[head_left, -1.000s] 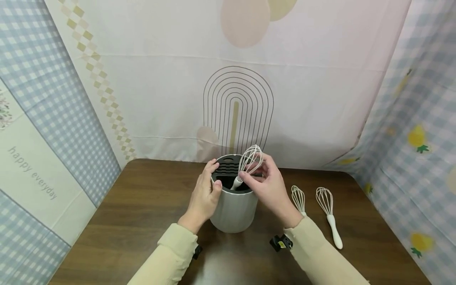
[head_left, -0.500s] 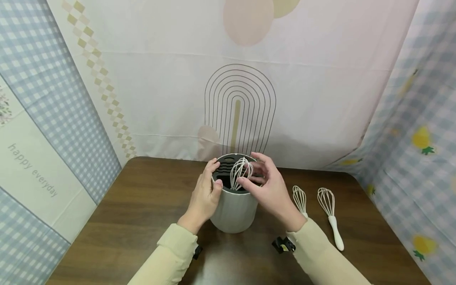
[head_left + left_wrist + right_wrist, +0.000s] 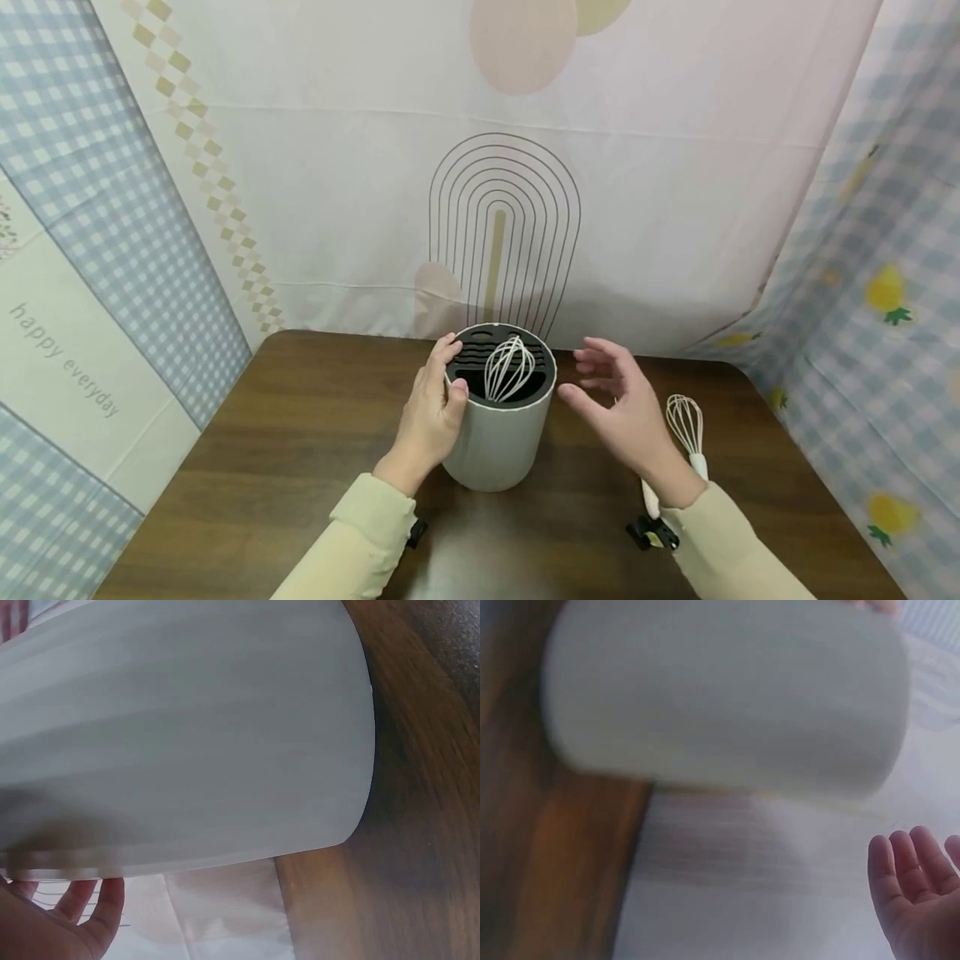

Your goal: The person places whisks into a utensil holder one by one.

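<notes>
A white whisk [image 3: 510, 368] stands in the wide opening of a light grey utensil holder [image 3: 493, 450] with a black slotted top, only its wire head showing. My left hand [image 3: 432, 408] holds the holder's left side by the rim, thumb in front and fingers farther back; the left wrist view shows those fingers [image 3: 109, 911] against its wall. To the right of the holder, apart from it, my right hand [image 3: 618, 408] has loosely bent fingers and nothing in its grasp. Two more whisks lie on the table: one whisk [image 3: 686, 425] partly behind my right wrist, another's handle [image 3: 650, 500] below it.
The brown wooden table [image 3: 300, 467] carries the holder near its back edge. A printed white cloth [image 3: 337, 208] hangs behind, with checked cloths at both sides. Small black cameras sit on both wrists.
The whisk has gone down into the holder, handle first, and my right hand has let it go and moved off to the right. My left hand has stayed on the holder.
</notes>
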`<state>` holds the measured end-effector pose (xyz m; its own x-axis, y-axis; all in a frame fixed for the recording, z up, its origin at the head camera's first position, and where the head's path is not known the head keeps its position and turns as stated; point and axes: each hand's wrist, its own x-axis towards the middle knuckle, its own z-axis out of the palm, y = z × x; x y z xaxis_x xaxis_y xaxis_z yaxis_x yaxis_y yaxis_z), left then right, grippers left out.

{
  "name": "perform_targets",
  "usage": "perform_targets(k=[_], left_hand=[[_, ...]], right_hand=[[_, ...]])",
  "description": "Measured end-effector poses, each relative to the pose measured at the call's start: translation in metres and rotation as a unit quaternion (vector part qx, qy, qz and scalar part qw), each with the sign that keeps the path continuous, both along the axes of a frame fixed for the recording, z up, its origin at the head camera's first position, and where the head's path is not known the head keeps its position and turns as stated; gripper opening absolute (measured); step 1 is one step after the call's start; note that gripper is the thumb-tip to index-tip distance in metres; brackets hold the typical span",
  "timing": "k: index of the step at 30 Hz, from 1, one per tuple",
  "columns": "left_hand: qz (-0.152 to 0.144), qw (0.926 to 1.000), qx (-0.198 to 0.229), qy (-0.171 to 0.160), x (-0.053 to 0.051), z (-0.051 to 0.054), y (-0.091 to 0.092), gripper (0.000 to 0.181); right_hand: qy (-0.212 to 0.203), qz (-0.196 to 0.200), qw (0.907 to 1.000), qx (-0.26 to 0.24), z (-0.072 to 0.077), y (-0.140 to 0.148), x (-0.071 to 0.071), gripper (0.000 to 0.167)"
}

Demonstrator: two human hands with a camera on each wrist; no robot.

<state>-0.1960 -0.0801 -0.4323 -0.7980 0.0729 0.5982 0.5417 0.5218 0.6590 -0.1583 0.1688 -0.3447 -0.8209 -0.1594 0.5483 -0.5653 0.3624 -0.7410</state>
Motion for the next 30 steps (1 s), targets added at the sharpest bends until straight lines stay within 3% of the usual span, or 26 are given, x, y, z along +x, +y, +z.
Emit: perform_targets(k=[4, 9, 13, 22, 30], left_hand=[[0.002, 1.0, -0.002, -0.003, 0.001, 0.0, -0.002, 0.078], [-0.003, 1.0, -0.001, -0.003, 0.001, 0.001, -0.002, 0.077], [-0.004, 1.0, 0.003, -0.003, 0.0, 0.001, -0.001, 0.071], [-0.007, 1.0, 0.001, -0.004, 0.0, -0.001, 0.003, 0.074], [-0.004, 1.0, 0.008, -0.001, 0.0, 0.0, 0.0, 0.064]], right_hand=[[-0.042, -0.046, 0.9972, 0.042, -0.028, 0.035, -0.01, 0.061], [-0.072, -0.106, 0.9856, 0.11, -0.064, 0.08, -0.019, 0.065], [-0.086, -0.147, 0.9738, 0.151, -0.076, 0.103, -0.016, 0.066], [-0.18, -0.195, 0.9457, 0.188, -0.097, 0.147, -0.005, 0.08], [-0.202, -0.217, 0.9333, 0.202, -0.109, 0.165, -0.005, 0.087]])
